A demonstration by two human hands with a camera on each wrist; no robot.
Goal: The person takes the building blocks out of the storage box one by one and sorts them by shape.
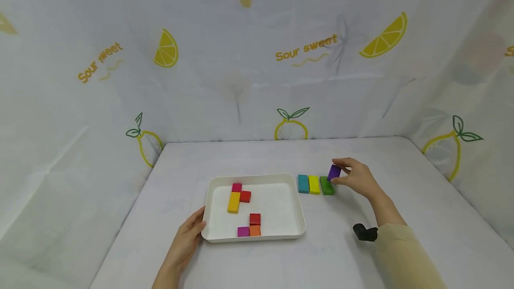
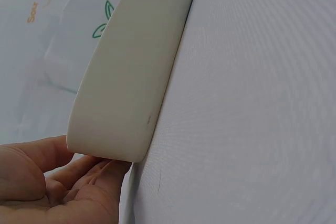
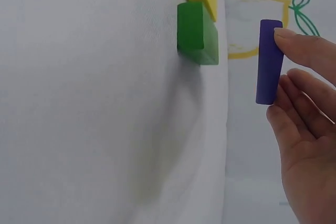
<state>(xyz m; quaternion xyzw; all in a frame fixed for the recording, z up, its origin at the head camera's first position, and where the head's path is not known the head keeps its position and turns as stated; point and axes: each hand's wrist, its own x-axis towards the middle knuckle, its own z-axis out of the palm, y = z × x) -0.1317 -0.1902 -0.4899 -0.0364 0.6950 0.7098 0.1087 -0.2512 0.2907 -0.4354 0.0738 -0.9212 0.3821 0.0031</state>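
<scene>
My right hand (image 1: 357, 178) pinches a purple block (image 1: 334, 172) between thumb and fingertips, above the right end of a short row. In the right wrist view the purple block (image 3: 270, 61) appears edge-on, apart from the green block (image 3: 197, 32). That row holds a blue block (image 1: 303, 183), a yellow block (image 1: 314, 184) and the green block (image 1: 327, 186). My left hand (image 1: 188, 234) grips the left side of a white tray (image 1: 281, 238); the left wrist view shows thumb and fingers at the tray's corner (image 2: 113, 103).
Inside the tray lie a yellow-orange block (image 1: 234, 202), a pink block (image 1: 237, 187), a red block (image 1: 245, 196), another red block (image 1: 254, 219), an orange block (image 1: 254, 230) and a magenta block (image 1: 243, 232). A black object (image 1: 364, 233) is by the right sleeve. A lemon-print curtain (image 1: 225, 79) stands behind the table.
</scene>
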